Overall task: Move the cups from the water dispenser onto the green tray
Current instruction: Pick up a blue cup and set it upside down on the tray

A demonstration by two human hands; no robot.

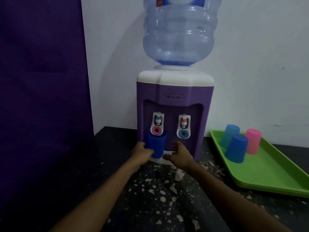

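A dark blue cup (157,144) stands upright under the left tap of the purple and white water dispenser (173,104). My left hand (143,153) is wrapped around the cup's left side near its base. My right hand (179,154) hovers just right of the cup over the white drip ledge, fingers curled apart and holding nothing. On the green tray (267,174) at the right, three cups stand upside down: a light blue cup (229,135), a dark blue cup (236,148) and a pink cup (253,141).
A large clear water bottle (180,30) sits on top of the dispenser. The counter (158,198) is black with pale specks. A purple panel (41,97) stands at the left and a white wall (259,64) runs behind.
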